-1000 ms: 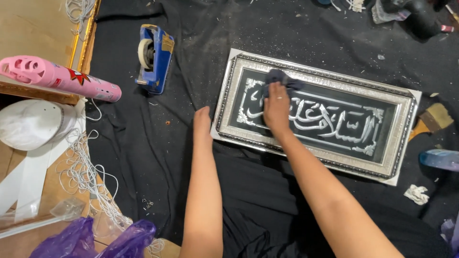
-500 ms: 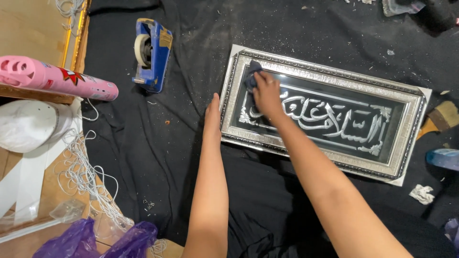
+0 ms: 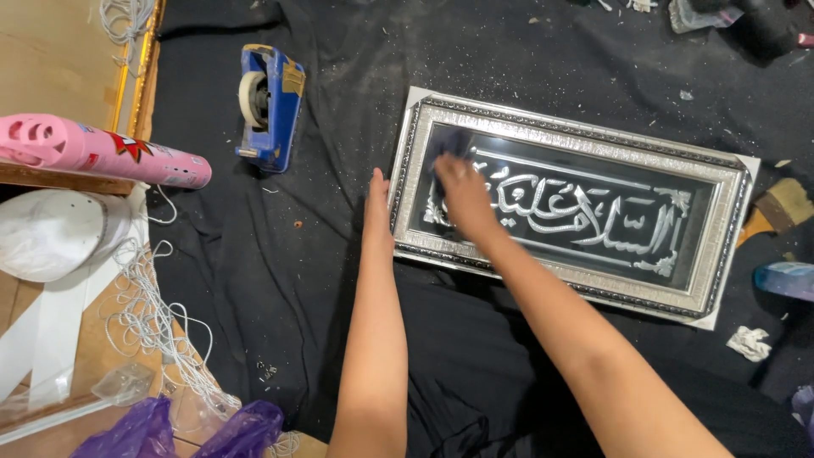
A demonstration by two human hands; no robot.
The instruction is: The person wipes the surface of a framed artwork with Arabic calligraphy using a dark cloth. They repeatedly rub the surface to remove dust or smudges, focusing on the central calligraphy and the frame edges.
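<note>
A silver ornate picture frame (image 3: 716, 263) with a dark glass panel and silver calligraphy lies flat on black fabric (image 3: 280, 254). My right hand (image 3: 462, 193) presses a small dark cloth (image 3: 447, 144) on the glass near the frame's left end. My left hand (image 3: 377, 208) rests flat, fingers straight, against the frame's left outer edge, steadying it.
A blue tape dispenser (image 3: 270, 106) lies on the fabric to the upper left. A pink tube (image 3: 93, 153), a white cap (image 3: 51, 233) and tangled white string (image 3: 161, 331) sit at the left. A brush (image 3: 780, 208) and crumpled paper (image 3: 749, 342) lie at the right. Purple plastic (image 3: 195, 428) is at the bottom.
My right hand has slid the cloth leftward across the glass, from the left-middle to the left end. My left hand stays at the frame's left edge.
</note>
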